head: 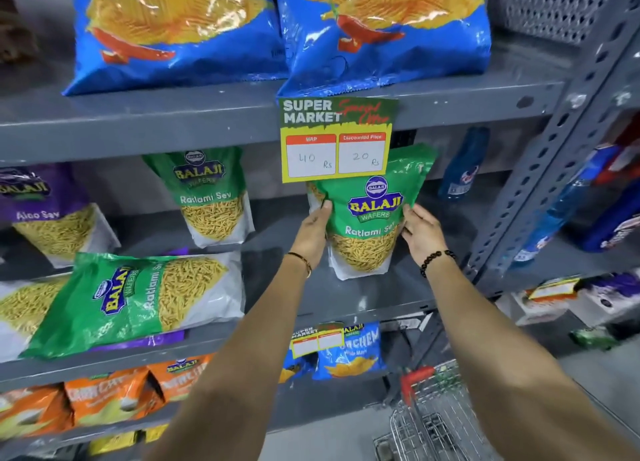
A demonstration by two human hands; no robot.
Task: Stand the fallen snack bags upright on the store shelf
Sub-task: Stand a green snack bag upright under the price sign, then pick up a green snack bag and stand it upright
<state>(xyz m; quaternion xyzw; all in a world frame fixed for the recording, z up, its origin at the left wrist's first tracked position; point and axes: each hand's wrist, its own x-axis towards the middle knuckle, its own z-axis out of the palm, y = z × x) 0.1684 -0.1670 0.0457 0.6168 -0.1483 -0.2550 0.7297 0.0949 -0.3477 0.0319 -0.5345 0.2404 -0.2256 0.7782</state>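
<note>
So from my feed, both hands are on 1 green Ratlami Sev bag (367, 214), which is upright on the middle shelf (346, 297), toward its right end. The left hand (313, 233) is clamped on the bag's left edge, thumb over the front, and the right hand (422, 233) is pressed against its right edge with the fingers wrapped behind, so both are gripping the same bag. What crowds it: a yellow price card (336, 140) hangs off the shelf above and overlaps the bag's top left corner, reading 40 Rs and 20 Rs. To the left, another green bag (211, 197) stands upright farther back, well apart from the held one. Nearer and further left, a fallen green bag (138, 297) lies flat on its side at the shelf's front edge, on top of something purple, with a purple Aloo Sev bag (45, 211) leaning behind it. Up top are 2 big blue chip bags (381, 34). Orange bags (114, 394) sit on the shelf below, and a wire shopping cart (436, 412) is down at the near right.
</note>
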